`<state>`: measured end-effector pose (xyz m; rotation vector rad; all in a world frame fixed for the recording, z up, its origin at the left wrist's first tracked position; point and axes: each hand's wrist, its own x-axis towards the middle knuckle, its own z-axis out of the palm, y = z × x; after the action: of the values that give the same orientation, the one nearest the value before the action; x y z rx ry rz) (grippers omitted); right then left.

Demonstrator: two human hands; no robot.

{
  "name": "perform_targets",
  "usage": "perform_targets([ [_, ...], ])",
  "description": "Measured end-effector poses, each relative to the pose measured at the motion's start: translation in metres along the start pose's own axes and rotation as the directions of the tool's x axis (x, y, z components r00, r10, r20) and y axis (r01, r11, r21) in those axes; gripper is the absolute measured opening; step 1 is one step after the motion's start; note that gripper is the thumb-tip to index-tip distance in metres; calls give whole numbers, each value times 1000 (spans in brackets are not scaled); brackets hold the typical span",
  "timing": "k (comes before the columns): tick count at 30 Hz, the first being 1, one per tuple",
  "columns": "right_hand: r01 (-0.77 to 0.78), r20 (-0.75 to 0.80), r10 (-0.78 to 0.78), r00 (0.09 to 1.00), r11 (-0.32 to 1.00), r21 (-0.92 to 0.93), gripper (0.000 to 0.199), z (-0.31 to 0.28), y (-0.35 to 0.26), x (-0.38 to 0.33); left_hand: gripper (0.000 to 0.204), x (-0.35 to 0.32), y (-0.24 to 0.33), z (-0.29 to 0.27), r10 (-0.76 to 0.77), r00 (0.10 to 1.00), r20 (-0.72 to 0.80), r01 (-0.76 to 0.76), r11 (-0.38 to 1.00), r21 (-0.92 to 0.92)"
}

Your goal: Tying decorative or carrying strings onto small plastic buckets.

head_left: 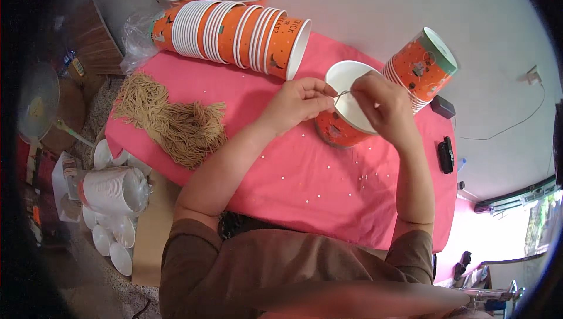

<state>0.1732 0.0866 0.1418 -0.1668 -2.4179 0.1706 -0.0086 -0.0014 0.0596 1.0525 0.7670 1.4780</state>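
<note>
Over orange cup point(339, 128) | left hand point(299, 103), right hand point(380, 105) | grips pinched on string point(342, 93) between them

Pink-clothed table point(305, 184), pale grey floor point(492, 43), window point(542, 216) at right

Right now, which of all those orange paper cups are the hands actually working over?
The single orange cup standing upright on the pink cloth, under both hands; the other orange cups lie stacked on their sides.
</note>
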Motion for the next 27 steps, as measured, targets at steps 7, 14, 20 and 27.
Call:
perform_targets([
  [7,6,61,-10,998,997,74,9,-7,-8,1,13,-1,0,-2,70,997,-32,-63,981,182],
  [14,40,47,-40,998,999,-5,11,9,-2,4,11,-3,-2,4,-49,999,1,49,996,-68],
  [20,-11,76,7,997,999,47,13,12,-4,3,10,-5,-5,4,-29,997,67,37,991,-125],
  [27,-234,179,211,961,965,119,14,11,-7,1,10,-4,-16,11,315,946,-71,-284,917,281],
])
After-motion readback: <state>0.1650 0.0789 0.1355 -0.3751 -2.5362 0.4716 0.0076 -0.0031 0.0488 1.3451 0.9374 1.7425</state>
